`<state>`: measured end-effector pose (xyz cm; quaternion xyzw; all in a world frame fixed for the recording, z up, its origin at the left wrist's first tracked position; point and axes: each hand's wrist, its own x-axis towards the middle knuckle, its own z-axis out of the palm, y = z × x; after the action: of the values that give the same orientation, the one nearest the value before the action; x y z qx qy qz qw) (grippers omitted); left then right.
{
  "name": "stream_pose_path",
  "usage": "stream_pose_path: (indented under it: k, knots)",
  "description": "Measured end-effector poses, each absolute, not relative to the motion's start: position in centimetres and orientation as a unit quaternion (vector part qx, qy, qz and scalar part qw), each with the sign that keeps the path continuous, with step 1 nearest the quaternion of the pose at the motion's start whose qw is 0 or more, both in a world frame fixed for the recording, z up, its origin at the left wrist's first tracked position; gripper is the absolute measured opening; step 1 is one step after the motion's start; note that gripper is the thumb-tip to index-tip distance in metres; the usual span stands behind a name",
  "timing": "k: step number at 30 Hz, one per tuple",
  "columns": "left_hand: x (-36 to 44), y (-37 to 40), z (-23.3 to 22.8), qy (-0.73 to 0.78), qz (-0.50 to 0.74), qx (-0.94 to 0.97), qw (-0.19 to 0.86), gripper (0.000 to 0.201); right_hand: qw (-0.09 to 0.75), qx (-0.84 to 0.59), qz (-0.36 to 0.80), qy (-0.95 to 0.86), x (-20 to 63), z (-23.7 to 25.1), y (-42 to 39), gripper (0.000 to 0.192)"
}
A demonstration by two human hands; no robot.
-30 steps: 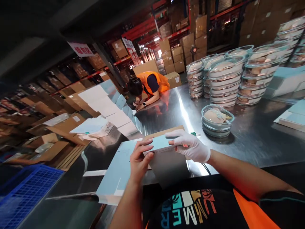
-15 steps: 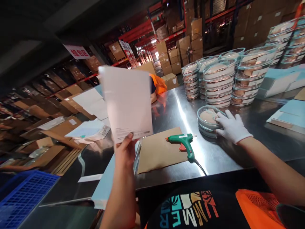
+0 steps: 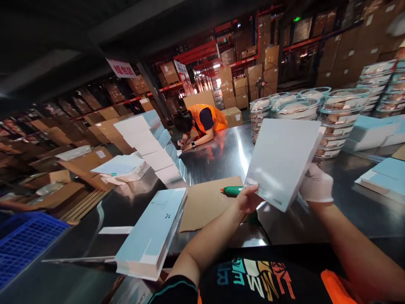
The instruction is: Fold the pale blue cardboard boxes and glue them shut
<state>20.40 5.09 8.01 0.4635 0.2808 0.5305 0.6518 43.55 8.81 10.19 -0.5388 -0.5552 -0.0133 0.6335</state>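
A flat white box [image 3: 281,158] with small print along its lower edge is tilted up in front of me. Bare, my left hand [image 3: 249,198] pinches its lower left corner. My right hand [image 3: 316,184], in a white glove, is closed at the right edge, its fingers partly hidden behind the box. Just beyond my left hand, a green glue gun [image 3: 232,191] lies on a brown cardboard sheet [image 3: 205,207], mostly covered by the hand. To the left lies a stack of light-blue flat boxes [image 3: 155,228].
Stacked round clear containers [image 3: 337,122] stand at the back right of the metal table [image 3: 215,162]. Light-blue boxes [image 3: 384,177] lie at right, and a tall stack [image 3: 152,147] leans at left. A person in an orange vest [image 3: 205,116] bends over the far edge. A blue crate [image 3: 28,245] sits lower left.
My left hand has carried the white box rightward and lower. My right hand has left the round container and come to the box's right edge. The box now blocks that container's spot.
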Motion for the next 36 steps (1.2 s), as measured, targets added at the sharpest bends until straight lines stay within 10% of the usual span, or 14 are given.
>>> stream_pose_path:
  k: [8,12,17,24,31,36]
  knots:
    - [7.0,1.8,5.9,0.420,0.668,0.454,0.414,0.100,0.710,-0.474,-0.023,-0.520,45.0,21.4,5.4,0.023]
    - [4.3,-0.8,3.1,0.448,0.663,0.456,0.390,0.095,0.539,-0.359,0.159,-0.745,39.2,23.4,3.4,0.047]
    - [4.5,-3.1,-1.2,0.472,0.640,0.437,0.420,0.093,0.445,-0.233,0.110,-0.858,32.3,20.2,3.5,0.030]
    - [3.0,-4.0,-3.3,0.523,0.630,0.495,0.291,0.114,0.505,-0.291,0.274,-0.765,29.9,8.3,3.7,0.074]
    - [3.0,-3.5,1.4,0.451,0.667,0.586,0.089,0.049,0.531,-0.264,0.403,-0.697,23.2,5.6,2.3,0.047]
    - [3.0,-3.3,1.2,0.438,0.709,0.543,0.110,0.077,0.539,-0.390,0.342,-0.664,21.9,6.7,4.9,0.046]
